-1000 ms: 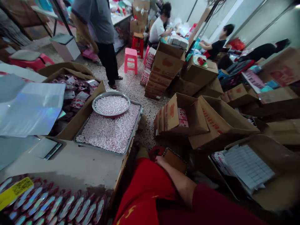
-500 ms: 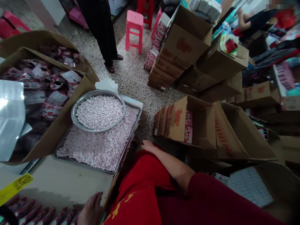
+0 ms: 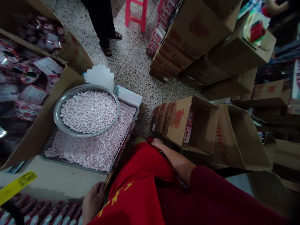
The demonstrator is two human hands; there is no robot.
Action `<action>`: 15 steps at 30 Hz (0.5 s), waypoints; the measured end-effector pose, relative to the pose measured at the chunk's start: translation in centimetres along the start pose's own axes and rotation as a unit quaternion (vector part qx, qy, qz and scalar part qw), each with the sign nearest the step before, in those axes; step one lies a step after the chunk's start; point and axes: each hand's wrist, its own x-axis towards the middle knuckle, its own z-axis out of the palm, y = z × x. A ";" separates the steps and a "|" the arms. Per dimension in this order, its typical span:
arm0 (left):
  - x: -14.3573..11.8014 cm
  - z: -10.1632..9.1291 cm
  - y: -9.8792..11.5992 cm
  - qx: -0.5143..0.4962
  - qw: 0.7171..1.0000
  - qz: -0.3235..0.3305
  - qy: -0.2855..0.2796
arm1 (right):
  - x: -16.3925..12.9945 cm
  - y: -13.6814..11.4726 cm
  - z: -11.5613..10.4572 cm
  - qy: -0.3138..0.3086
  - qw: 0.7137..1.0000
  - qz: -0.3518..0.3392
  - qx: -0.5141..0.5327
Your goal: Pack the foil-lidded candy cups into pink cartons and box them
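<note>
My left hand (image 3: 92, 203) lies at the bottom of the view, fingers curled over the edge of the cardboard-topped table (image 3: 58, 181). My right hand (image 3: 157, 143) rests on my red-clad knee (image 3: 145, 168), its fingertips hidden beyond the knee beside a small red object (image 3: 149, 138). Ahead of my left hand, a metal tray (image 3: 117, 156) full of small pink-white candies holds a round metal bowl (image 3: 56, 116) of the same candies. An open cardboard box (image 3: 199, 125) with red printed packets stands just past my right hand.
A big carton (image 3: 39, 131) of shiny red packets stands on the left. Rows of red foil packs (image 3: 47, 212) and a yellow label (image 3: 16, 186) lie at the bottom left. Stacked cartons (image 3: 187, 40) crowd the right. A person's legs (image 3: 103, 18) and a pink stool (image 3: 136, 12) are on the terrazzo floor.
The view has tilted down and nearer to the tray. My left hand has come into view at the table edge. My right hand moved from a brown pouch up onto my knee.
</note>
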 end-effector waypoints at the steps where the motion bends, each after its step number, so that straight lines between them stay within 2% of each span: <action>1: 0.2 -0.2 0.4 -0.008 1.000 -0.004 0.001 | 0.2 -0.2 -0.1 -0.002 1.000 -0.001 0.000; 4: 0.7 -0.7 1.0 -0.011 1.000 -0.024 0.013 | 0.8 -1.2 -0.4 -0.003 1.000 -0.008 0.004; 8: 0.7 -0.8 1.0 -0.009 0.998 -0.032 0.058 | 1.3 -2.3 -0.4 -0.005 1.000 -0.027 0.009; 15: 0.8 -0.3 1.3 -0.008 0.997 0.001 0.071 | 1.7 -1.9 0.6 0.012 0.999 -0.032 0.006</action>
